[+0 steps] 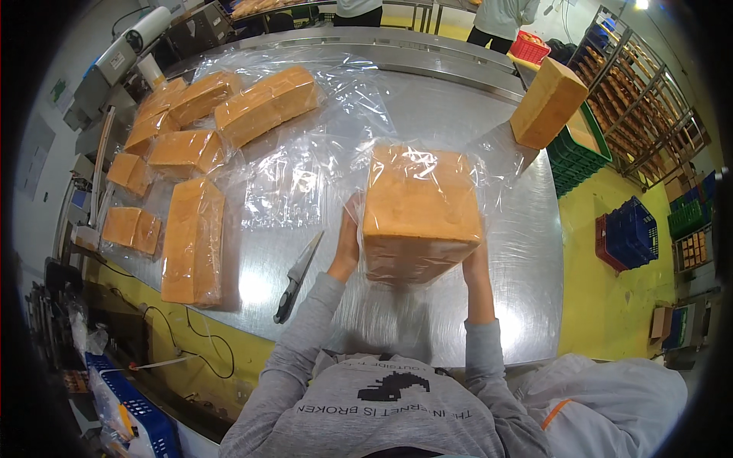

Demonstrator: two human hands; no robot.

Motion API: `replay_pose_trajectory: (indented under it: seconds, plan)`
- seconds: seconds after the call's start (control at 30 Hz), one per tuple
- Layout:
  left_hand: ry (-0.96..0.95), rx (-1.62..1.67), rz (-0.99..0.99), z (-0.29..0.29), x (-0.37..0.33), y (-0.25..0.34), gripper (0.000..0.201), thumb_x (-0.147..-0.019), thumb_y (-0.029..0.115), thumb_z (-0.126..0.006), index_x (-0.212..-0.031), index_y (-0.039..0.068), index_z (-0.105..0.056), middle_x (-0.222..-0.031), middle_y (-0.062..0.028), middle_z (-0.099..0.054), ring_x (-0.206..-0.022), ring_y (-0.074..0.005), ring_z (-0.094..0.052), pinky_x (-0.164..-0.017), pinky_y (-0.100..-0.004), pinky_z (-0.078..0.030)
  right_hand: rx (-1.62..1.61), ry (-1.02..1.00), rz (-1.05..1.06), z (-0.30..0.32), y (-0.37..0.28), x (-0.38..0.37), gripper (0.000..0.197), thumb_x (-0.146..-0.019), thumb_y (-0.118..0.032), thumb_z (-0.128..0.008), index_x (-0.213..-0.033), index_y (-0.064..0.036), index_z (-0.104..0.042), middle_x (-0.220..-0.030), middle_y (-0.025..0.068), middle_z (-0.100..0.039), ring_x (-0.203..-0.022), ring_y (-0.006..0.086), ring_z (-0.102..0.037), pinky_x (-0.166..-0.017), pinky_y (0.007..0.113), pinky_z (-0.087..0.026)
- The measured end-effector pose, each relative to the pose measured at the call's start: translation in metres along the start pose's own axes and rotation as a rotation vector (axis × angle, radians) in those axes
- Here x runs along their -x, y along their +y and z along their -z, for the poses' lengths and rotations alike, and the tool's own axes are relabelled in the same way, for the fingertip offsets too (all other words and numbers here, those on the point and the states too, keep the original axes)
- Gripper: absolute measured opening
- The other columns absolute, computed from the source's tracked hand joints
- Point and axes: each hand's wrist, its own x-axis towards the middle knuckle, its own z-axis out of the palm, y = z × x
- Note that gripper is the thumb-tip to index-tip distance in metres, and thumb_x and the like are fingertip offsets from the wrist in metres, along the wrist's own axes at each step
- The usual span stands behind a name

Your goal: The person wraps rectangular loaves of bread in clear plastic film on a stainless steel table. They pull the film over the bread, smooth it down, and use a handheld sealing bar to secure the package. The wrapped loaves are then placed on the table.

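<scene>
Between my two hands is a big block-shaped bread loaf [421, 195] in a clear plastic bag, raised toward me over the steel table [527, 275]. My left hand [348, 238] presses along its left side, and my right hand [476, 276] grips its lower right side. The loaf hides most of my fingers. Loose bag film spreads out past the loaf's far end. A knife [298, 276] with a black handle lies on the table left of my left forearm. Left of the loaf, flat clear plastic bags [282, 187] cover part of the tabletop.
Several bagged loaves [192, 240] and shorter bagged pieces [131, 229] fill the table's left side. At the far right corner stands a bare loaf [548, 103], beside green crates [576, 156]. A person's white garment [603, 404] is close at my right. Bread racks [634, 91] stand beyond.
</scene>
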Motion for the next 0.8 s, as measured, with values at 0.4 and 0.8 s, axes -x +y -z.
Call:
replay_pose_trajectory:
  seconds: [0.4,0.8]
  plan:
    - [-0.215,0.111,0.287,0.001,0.036,-0.047,0.054,-0.087,0.030,-0.047,-0.130,0.001,-0.031,-0.132,-0.0094,-0.034,-0.121,-0.0205,-0.032,-0.102,-0.0315,-0.023,0.105,-0.130,-0.367,0.025,0.120,0.051,0.055,-0.089,-0.040,-0.043,-0.130,-0.0047,-0.032,-0.125,0.0055,-0.042,-0.114,0.0170,-0.039,-0.096,0.033,-0.033]
    - [-0.207,0.167,0.370,-0.009,-0.003,-0.071,0.054,-0.087,0.037,-0.046,-0.128,0.003,-0.034,-0.126,-0.0095,-0.040,-0.117,-0.0222,-0.037,-0.099,-0.0338,-0.029,0.283,0.084,0.171,-0.006,0.087,0.065,0.059,-0.070,-0.058,-0.061,-0.064,0.0002,-0.055,-0.065,0.0016,-0.055,-0.062,0.0123,-0.052,-0.056,0.027,-0.041]
